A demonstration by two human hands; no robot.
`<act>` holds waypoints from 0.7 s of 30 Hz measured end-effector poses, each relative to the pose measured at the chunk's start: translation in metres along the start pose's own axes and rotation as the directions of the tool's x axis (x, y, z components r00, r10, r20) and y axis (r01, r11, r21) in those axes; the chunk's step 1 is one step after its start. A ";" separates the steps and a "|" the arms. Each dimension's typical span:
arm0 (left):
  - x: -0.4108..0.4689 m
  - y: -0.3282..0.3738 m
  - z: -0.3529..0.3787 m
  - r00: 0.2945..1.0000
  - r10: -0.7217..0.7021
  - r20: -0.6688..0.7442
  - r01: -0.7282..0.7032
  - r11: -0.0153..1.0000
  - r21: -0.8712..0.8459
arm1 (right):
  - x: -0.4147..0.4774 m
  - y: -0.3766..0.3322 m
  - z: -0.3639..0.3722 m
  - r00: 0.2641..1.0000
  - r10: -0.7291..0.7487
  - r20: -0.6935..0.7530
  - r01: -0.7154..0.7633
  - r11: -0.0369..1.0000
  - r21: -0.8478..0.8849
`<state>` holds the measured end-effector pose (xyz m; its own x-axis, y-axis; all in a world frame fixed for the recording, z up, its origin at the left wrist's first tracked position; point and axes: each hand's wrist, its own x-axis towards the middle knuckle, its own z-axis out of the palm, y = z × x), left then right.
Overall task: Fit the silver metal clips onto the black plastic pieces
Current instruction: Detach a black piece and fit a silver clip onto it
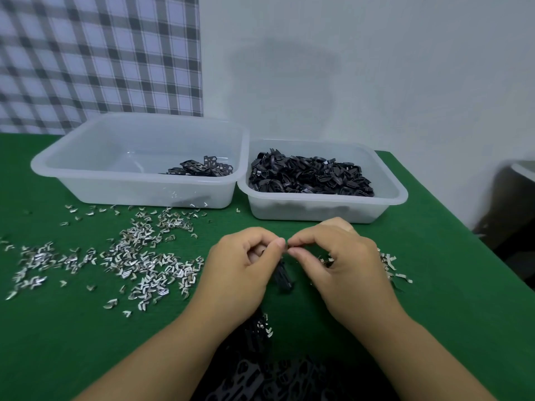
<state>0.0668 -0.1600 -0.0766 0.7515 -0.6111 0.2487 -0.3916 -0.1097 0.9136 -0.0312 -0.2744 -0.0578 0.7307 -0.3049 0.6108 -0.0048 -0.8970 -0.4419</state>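
Nearest you, a heap of loose black pieces [275, 377] lies between your forearms. Just beyond, your left hand [240, 270] pinches the black plastic piece [285, 276], which hangs below its fingertips. Your right hand [338, 264] closes thumb and forefinger at the piece's top end; whether a clip sits between them I cannot tell. Hold the piece steady, set the clip square to its edge and press straight on. Silver clips [139, 261] lie scattered on the green table [434, 256] to your left. Farther off, the left tub [58, 166] holds few pieces, the right tub [402, 195] many.
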 end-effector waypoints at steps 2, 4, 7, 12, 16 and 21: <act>0.000 0.000 0.000 1.000 -0.010 -0.013 0.009 1.000 -0.028 | 0.000 0.001 0.000 1.000 0.006 -0.005 -0.006 1.000 0.003; 0.000 0.000 0.000 1.000 -0.021 -0.020 0.020 0.999 -0.048 | 0.000 0.001 0.000 1.000 0.015 0.000 -0.015 1.000 -0.004; 0.001 0.001 -0.001 1.000 -0.030 -0.004 0.030 0.996 -0.082 | 0.001 0.002 0.000 0.999 0.032 0.023 -0.032 0.999 -0.018; 0.000 0.001 0.000 0.994 -0.109 0.021 0.110 0.960 -0.258 | 0.000 0.006 -0.002 0.996 0.079 -0.042 -0.080 0.997 -0.017; 0.001 0.000 0.000 0.986 -0.168 -0.009 0.154 0.923 -0.352 | -0.001 0.009 -0.006 0.991 0.114 -0.064 -0.116 0.992 -0.040; 0.001 0.001 0.002 0.980 -0.198 -0.009 0.176 0.891 -0.419 | -0.001 0.007 -0.003 0.990 0.134 -0.042 -0.138 0.984 -0.109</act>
<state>0.0665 -0.1622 -0.0754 0.8187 -0.5704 0.0658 0.0059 0.1230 0.9924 -0.0341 -0.2813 -0.0597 0.6939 -0.4360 0.5731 -0.1801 -0.8756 -0.4481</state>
